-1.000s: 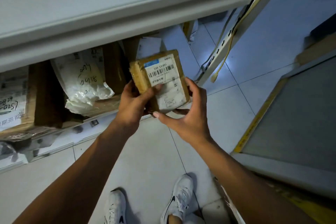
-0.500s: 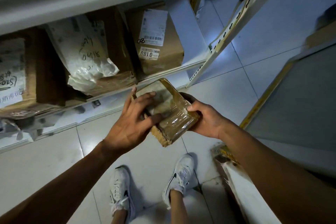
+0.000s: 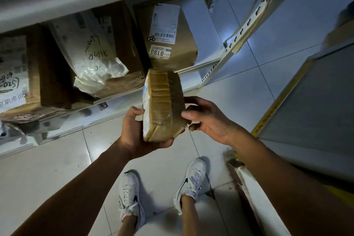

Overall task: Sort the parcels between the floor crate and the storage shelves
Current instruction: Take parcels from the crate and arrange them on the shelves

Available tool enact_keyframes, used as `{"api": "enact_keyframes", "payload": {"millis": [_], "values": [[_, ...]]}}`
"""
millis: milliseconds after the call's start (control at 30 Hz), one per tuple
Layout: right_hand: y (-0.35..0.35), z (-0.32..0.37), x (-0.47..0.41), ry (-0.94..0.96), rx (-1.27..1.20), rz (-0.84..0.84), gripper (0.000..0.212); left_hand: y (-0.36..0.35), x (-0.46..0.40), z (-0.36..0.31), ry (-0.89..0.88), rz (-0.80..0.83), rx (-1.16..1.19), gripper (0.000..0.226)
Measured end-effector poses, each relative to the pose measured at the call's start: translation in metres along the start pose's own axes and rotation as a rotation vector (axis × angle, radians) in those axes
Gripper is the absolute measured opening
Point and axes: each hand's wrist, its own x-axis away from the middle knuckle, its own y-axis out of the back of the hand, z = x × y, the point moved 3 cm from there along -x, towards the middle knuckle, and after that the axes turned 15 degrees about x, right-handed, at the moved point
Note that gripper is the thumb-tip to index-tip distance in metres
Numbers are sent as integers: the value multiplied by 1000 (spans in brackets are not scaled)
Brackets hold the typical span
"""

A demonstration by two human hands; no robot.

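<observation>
**Taped parcel held on edge in front of the lower shelf**

Head view: a small brown parcel [image 3: 165, 104], wrapped in clear tape, is held in the air above the tiled floor [image 3: 57, 168], just in front of the lower shelf [image 3: 191, 68] and level with its front edge. It stands on edge. Its long axis runs from the person toward the shelf, the far end pointing at the shelf and tilted slightly up. The narrow taped side faces the camera; the white label face is turned to the left and shows only as a thin strip.

The left hand [image 3: 137, 136] cradles the near end from below and from the left, fingers curled up around the label side and thumb wrapped under the near lower corner. The right hand [image 3: 208, 120] is at the parcel's right side; its fingers are loosely spread and slightly bent, the fingertips [image 3: 184, 115] touching the taped right edge. Whether the thumb presses the parcel cannot be told.

On the shelf beyond the parcel's far end stands a brown box [image 3: 170, 36] with a barcode label and a sticker reading 0180. Left of that box lies a white plastic bag parcel [image 3: 92, 53] with handwritten numbers, on top of other cardboard boxes. A white slotted shelf upright [image 3: 243, 30] rises to the right of the brown box. Two white sneakers [image 3: 193, 180] stand on the floor below the held parcel.
</observation>
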Motion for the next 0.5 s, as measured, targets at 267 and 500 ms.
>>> {"api": "enact_keyframes", "payload": {"millis": [267,500], "values": [[22,5,0,-125,170,-77,86,9,4,-7,-82,10,-264,70],[29,-13,4,-605,4,-107,76,-1,-2,-17,-115,-300,-513,67]]}}
